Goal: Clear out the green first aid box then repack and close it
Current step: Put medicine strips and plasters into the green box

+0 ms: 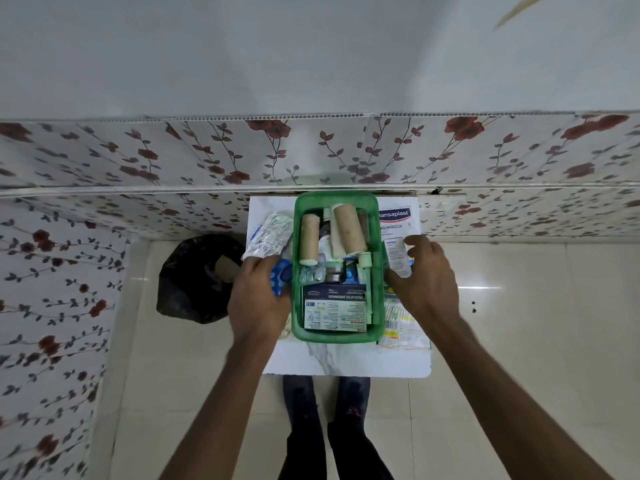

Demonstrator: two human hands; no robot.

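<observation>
Fingers [258, 263] of your left hand [258, 299] curl closed around a blue blister strip [281, 277] at the green first aid box's [297, 271] nine o'clock wall, so lift it over the rim into a gap near the bandage rolls [348, 230]. Your right hand [427, 282] hangs open and empty at three o'clock above a white carton [398, 256] on the tabletop [346, 358]. No lid shows, and your hands hide whatever lies beneath them.

Bare forearms without sleeves, dark trousers [313, 441], dark footwear [353, 407] with faint speckles
</observation>
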